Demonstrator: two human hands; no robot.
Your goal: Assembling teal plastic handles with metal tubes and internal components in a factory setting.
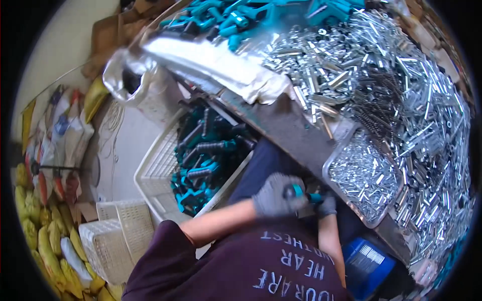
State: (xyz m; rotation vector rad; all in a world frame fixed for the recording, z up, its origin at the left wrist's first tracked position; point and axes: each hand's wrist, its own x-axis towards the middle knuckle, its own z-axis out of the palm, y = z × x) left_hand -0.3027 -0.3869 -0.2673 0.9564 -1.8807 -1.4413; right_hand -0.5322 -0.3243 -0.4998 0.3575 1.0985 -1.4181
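Both hands, in grey work gloves, meet in front of my lap beside the table edge. My left hand [276, 196] is closed round a teal-and-black plastic handle [315, 197], whose teal body sticks out to the right. At the handle's dark far end, my right hand [327, 204] is closed on it with curled fingers, partly hidden and somewhat blurred. Just right of the hands, on the table, a metal tray [329, 168] holds many small shiny metal pins. To the left stands a white plastic basket [150, 173] full of similar teal-and-black handles.
Loose metal tubes and rods [432, 135] heap the table around a pile of dark springs [374, 100]. Teal parts [236, 20] lie at its far end. A white sack [155, 95], stacked white baskets [113, 246] and yellow bags [50, 241] stand left; a blue box [366, 268] sits lower right.
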